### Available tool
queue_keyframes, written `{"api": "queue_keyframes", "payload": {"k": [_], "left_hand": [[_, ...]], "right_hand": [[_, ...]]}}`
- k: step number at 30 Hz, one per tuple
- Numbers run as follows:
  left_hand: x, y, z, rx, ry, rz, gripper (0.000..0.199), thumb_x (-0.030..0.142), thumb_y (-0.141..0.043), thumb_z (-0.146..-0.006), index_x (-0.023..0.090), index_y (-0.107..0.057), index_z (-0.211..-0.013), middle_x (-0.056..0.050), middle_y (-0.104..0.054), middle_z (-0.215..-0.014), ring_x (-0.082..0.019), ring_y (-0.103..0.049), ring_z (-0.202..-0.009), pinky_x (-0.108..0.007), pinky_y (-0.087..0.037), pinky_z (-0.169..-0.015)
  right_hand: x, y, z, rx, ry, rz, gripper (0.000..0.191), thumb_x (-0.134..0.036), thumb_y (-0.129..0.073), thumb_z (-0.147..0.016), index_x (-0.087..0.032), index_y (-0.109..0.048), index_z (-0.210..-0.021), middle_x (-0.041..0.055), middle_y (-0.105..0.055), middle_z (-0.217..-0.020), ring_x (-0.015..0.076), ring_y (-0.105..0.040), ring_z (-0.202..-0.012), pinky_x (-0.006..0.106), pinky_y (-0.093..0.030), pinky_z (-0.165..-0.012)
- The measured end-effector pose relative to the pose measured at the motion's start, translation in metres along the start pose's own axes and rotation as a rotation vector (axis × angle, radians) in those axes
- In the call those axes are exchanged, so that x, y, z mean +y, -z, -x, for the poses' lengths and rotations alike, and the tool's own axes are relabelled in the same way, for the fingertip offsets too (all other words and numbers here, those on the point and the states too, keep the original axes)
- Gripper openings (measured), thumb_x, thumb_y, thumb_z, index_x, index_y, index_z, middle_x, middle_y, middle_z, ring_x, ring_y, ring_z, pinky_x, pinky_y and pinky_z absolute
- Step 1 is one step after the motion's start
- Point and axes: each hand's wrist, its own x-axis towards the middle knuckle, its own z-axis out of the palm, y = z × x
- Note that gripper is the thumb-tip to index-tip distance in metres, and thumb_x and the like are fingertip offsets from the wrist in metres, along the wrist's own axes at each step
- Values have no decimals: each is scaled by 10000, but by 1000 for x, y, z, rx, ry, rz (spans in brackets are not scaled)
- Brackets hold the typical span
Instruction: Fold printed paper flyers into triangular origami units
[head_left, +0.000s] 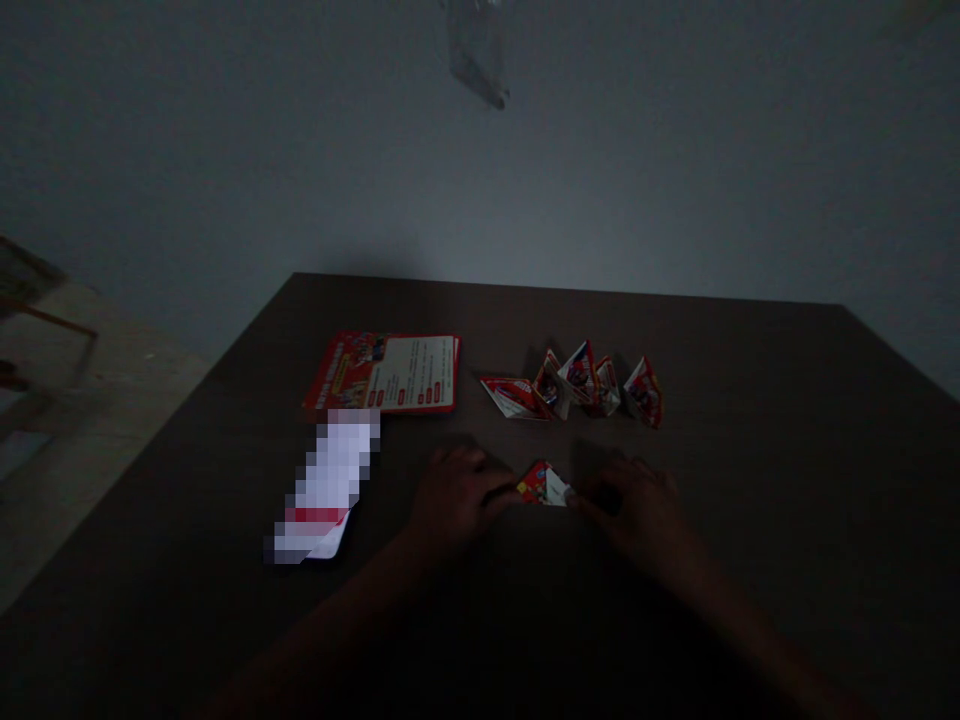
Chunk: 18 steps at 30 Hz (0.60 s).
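Observation:
A small folded paper triangle (544, 484), red on its left part and white on its right, lies between my two hands near the middle of the dark table. My left hand (459, 497) pinches its left corner. The right corner is between the thumb and a finger of my right hand (637, 505). Just beyond, several folded red-and-white paper pieces (578, 375) stand in a loose row. To their left lies a stack of printed red-and-white sheets (412, 375).
A lit phone (322, 490), its screen pixelated, lies on the table (750, 390) left of my left hand. The table's far edge runs along a grey wall. Something transparent (478, 50) hangs on the wall. Furniture parts show on the floor at far left.

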Motion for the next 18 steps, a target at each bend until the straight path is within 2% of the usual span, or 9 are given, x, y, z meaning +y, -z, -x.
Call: {"api": "queue_keyframes", "payload": {"k": [6,10,14,18], "left_hand": [[-1,2,-1,-11,-29,19,231,430,-542,-883,325,-691,-1025,-26,-641,-917,-208,-548,-893,-348,-365,-755],[-4,1,1,-1,-43,72,214,384,-543,-890,292,-691,-1013,-28,-641,-926,-205,-543,-900,-342,-370,-762],[-1,-1,2,-17,-109,98,236,296,-520,-904,274,-654,-1098,-38,-633,-947,-201,-540,-902,-341,-375,-784],[6,-5,1,-70,-153,54,234,267,-485,-914,257,-667,-1060,-49,-633,-908,-203,-549,-870,-336,-375,-747]], "right_hand": [[7,7,0,-63,-45,-48,112,-339,-645,-791,-244,-698,-769,25,-697,-819,257,-616,-841,413,-376,-760],[8,9,0,-73,-46,-75,73,-312,-666,-779,-250,-705,-774,18,-703,-827,262,-619,-860,430,-369,-792],[9,7,0,-38,52,-148,48,-282,-666,-785,-257,-707,-792,16,-704,-842,245,-619,-873,413,-375,-809],[8,0,1,3,151,-188,48,-267,-710,-750,-249,-699,-792,27,-691,-859,245,-604,-880,410,-370,-811]]}}
